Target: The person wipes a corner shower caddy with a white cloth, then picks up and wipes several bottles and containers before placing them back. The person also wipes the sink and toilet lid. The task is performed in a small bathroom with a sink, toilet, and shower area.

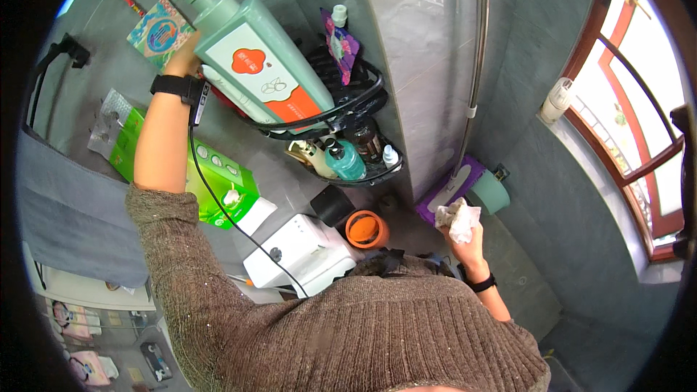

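My left hand (184,59) is raised at the upper left, gripping a small patterned cardboard box (158,32); most of its fingers are hidden. Right beside this hand, a large pale green pump bottle (261,65) leans in the upper tier of a black corner shelf (326,114). A white tube (237,95) lies along the bottle's near side. Lower down on the right, my right hand (467,247) is closed around a crumpled white tissue or cloth (460,220). Behind that hand stands a flat mop with a purple head (452,185).
A purple spouted pouch (341,46) sits on the upper shelf; a teal bottle (344,160) stands below. Under the left arm hangs a green tissue pack (223,185). A white toilet (299,253), an orange bin (367,230) and a window (642,92) surround me. A grey towel (76,212) hangs left.
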`<state>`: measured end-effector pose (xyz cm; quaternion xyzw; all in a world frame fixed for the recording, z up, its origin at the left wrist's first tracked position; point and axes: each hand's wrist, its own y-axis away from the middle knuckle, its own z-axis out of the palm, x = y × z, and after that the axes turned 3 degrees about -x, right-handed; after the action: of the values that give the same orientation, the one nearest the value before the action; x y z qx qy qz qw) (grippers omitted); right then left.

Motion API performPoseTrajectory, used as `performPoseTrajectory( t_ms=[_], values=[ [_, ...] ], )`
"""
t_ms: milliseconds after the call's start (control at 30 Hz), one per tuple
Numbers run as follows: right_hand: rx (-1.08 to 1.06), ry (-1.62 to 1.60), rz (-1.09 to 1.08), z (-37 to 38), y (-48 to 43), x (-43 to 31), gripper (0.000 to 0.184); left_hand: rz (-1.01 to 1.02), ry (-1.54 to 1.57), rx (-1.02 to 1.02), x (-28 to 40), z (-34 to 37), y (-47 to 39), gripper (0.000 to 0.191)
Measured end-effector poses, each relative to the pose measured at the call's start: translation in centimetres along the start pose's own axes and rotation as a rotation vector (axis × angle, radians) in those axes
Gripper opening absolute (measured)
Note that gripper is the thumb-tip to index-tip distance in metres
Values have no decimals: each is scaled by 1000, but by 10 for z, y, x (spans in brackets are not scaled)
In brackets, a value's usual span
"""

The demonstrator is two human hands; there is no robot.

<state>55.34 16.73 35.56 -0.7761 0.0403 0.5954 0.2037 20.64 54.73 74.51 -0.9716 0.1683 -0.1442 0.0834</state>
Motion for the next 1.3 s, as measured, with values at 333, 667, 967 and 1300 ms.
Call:
performPoseTrajectory(
  t_ms=[333,667,967,1300],
  values=[
    [-17,26,-10,-1,-6,11,36,-18,-7,-66,-19,-3,-8,31],
    [-95,77,-13,9,-28,4,37,372,534,745,48,30,164,17],
    [-149,64,-60,16,-43,7,33,168,804,110,87,296,266,16],
    [-207,56,23,33,-25,7,40,-97,438,290,49,332,197,48]
  ],
)
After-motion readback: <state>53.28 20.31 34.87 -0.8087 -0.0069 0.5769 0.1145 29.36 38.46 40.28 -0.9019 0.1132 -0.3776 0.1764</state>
